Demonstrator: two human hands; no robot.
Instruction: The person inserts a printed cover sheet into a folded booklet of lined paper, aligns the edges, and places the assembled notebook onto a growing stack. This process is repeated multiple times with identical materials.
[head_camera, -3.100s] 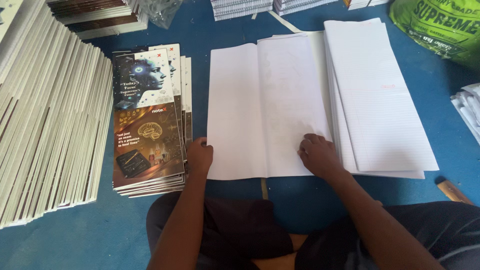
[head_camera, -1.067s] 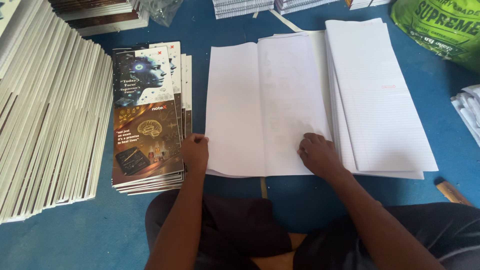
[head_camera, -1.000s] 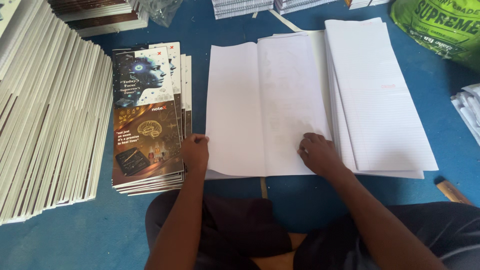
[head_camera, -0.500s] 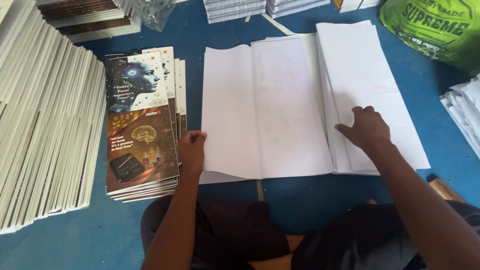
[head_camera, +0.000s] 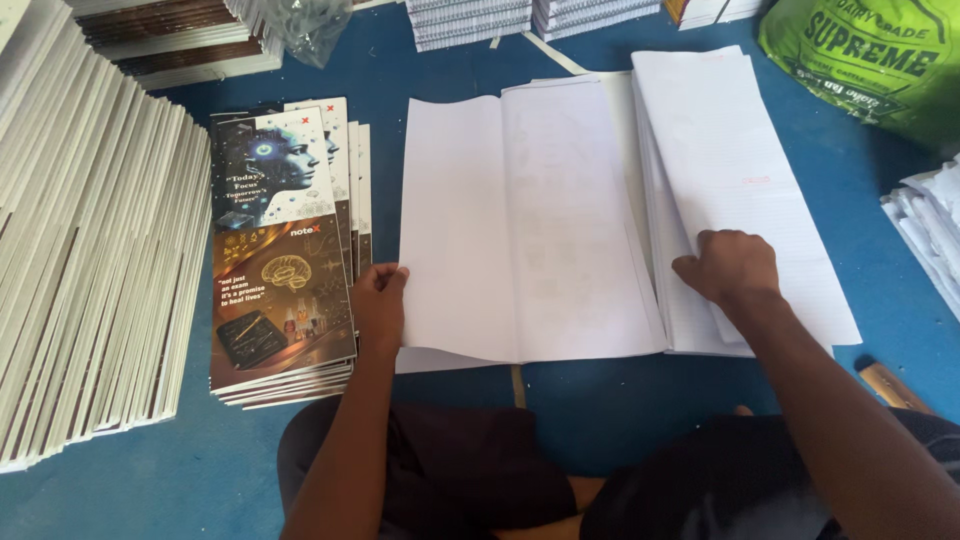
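Observation:
A spread of white ruled paper sheets (head_camera: 520, 220) lies open on the blue floor in front of me. My left hand (head_camera: 378, 305) rests at its lower left edge, fingers curled on the paper's border, beside a stack of printed notebook covers (head_camera: 280, 250). To the right sits a thicker pile of white ruled sheets (head_camera: 740, 160). My right hand (head_camera: 728, 268) lies flat on that pile's lower part, fingers bent against the top sheet. Whether either hand pinches a sheet is unclear.
Long rows of stacked white-edged notebooks (head_camera: 90, 270) fill the left side. More stacks (head_camera: 480, 18) stand at the top. A green printed sack (head_camera: 870, 60) sits top right, loose papers (head_camera: 925, 235) at the right edge, a wooden stick end (head_camera: 895, 385) near my right knee.
My right hand has moved rightward from the middle sheets' lower edge onto the right pile. The left hand has stayed at the paper's left edge. The camera shifted slightly.

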